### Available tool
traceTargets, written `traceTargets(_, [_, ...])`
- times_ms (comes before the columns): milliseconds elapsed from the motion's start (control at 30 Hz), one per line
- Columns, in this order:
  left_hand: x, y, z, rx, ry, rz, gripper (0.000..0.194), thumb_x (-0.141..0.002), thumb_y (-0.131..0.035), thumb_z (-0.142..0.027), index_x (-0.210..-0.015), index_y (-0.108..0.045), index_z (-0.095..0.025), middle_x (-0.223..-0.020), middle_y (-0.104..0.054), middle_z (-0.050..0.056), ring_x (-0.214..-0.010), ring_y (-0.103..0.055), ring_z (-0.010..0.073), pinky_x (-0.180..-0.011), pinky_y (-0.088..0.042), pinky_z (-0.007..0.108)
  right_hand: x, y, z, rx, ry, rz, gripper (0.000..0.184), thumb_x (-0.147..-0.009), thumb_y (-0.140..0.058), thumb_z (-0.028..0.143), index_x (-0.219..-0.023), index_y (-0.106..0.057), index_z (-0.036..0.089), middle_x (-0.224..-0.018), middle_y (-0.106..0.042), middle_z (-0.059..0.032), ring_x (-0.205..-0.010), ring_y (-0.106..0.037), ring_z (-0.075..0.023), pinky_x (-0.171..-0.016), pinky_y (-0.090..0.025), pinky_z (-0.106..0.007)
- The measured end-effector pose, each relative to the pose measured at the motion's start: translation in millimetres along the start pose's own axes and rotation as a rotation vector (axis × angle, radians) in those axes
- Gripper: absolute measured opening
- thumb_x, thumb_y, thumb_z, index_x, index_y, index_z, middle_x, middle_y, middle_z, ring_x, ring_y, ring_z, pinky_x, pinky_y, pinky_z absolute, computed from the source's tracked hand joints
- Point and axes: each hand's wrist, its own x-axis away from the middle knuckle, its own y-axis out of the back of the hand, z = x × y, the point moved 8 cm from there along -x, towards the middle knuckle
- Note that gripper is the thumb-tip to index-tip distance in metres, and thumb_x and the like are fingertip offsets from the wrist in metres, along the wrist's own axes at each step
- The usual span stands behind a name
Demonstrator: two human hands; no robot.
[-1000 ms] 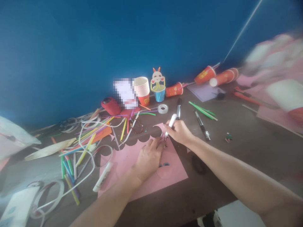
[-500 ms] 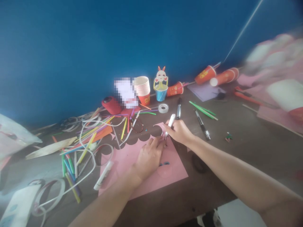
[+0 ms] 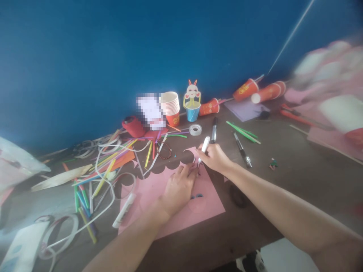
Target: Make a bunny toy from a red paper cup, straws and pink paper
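A sheet of pink paper [image 3: 159, 223] with a scalloped far edge lies on the dark table. My left hand [image 3: 180, 185] rests flat on it, fingers stretched toward the far right corner. Closed around a white marker [image 3: 203, 149], my right hand [image 3: 217, 158] holds its tip down at the paper, just beyond the left fingertips. Small dark marks show near the tip. A pink round cutout [image 3: 197, 204] with dark curved marks lies on the sheet beside my left hand. On the sheet's left side rests another white marker [image 3: 124, 210].
Behind stand stacked paper cups [image 3: 171, 109], a blue cup with a rabbit figure [image 3: 193, 112] and a tape roll [image 3: 195, 130]. Coloured sticks [image 3: 106, 177] and a white cable [image 3: 112, 192] clutter the left. A black pen [image 3: 242, 149] and green straws [image 3: 242, 131] lie right.
Both hands stay in nearly the same place, with the marker still at the paper. Any shift is too slight to make out.
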Motion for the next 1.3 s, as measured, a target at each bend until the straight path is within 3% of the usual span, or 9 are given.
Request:
traceTargets(367, [0.2,-0.3,-0.2,-0.003,-0.010,-0.006,0.031,-0.088,-0.042,-0.023,-0.117,-0.051,-0.018,-0.122,-0.051,0.010,-0.099,-0.054,0.0257,-0.074,-0.055,0.039,1.2,1.2,-2.1,-0.004,-0.015,-0.041,0.030,-0.084,-0.050,0.033,-0.060,-0.057,0.018,-0.053,-0.057,0.0017,-0.050,-0.051,-0.0100,-0.052,-0.035,-0.021])
traceTargets(500, [0.1,-0.2,-0.3,0.002,-0.009,0.002,0.030,-0.088,-0.039,-0.021,-0.115,-0.052,-0.018,-0.123,-0.051,0.009,-0.099,-0.054,0.0256,-0.074,-0.055,0.040,0.5,-2.1,-0.4,-0.007,0.015,0.005,0.029,-0.084,-0.048,0.030,-0.059,-0.056,0.018,-0.053,-0.056,0.0023,-0.050,-0.049,-0.0093,-0.051,-0.034,-0.021])
traceTargets(667, [0.0,0.2,-0.8,0.012,-0.007,0.006,0.031,-0.088,-0.039,-0.020,-0.116,-0.052,-0.017,-0.123,-0.051,0.009,-0.100,-0.053,0.0257,-0.077,-0.054,0.040,0.3,2.2,-3.0,0.017,-0.003,-0.048,0.031,-0.083,-0.050,0.034,-0.057,-0.054,0.017,-0.049,-0.051,0.0024,-0.048,-0.045,-0.0099,-0.050,-0.033,-0.021])
traceTargets(800, [0.0,-0.6,-0.3,0.009,-0.004,0.011,0.030,-0.088,-0.040,-0.022,-0.116,-0.052,-0.018,-0.123,-0.051,0.009,-0.099,-0.053,0.0257,-0.076,-0.055,0.041,0.3,-3.6,-1.1,0.012,0.019,0.020,0.029,-0.084,-0.047,0.032,-0.060,-0.056,0.018,-0.053,-0.054,0.0018,-0.050,-0.047,-0.0102,-0.052,-0.035,-0.021])
traceTargets(967, [0.3,-1.1,-0.7,0.014,-0.007,0.014,0.032,-0.088,-0.041,-0.021,-0.118,-0.050,-0.017,-0.124,-0.051,0.009,-0.100,-0.052,0.0251,-0.079,-0.054,0.041,1.1,3.0,-2.5,0.085,-0.009,-0.060,0.031,-0.085,-0.047,0.033,-0.058,-0.052,0.018,-0.050,-0.049,0.0021,-0.048,-0.044,-0.0098,-0.051,-0.033,-0.022])
traceTargets(1300, [-0.1,-0.2,-0.9,0.006,-0.012,0.004,0.032,-0.088,-0.039,-0.020,-0.117,-0.051,-0.018,-0.122,-0.051,0.010,-0.100,-0.054,0.0253,-0.078,-0.054,0.040,0.7,2.1,-1.2,0.072,0.005,-0.042,0.029,-0.084,-0.047,0.031,-0.059,-0.052,0.018,-0.051,-0.050,0.0023,-0.049,-0.046,-0.0099,-0.052,-0.033,-0.021])
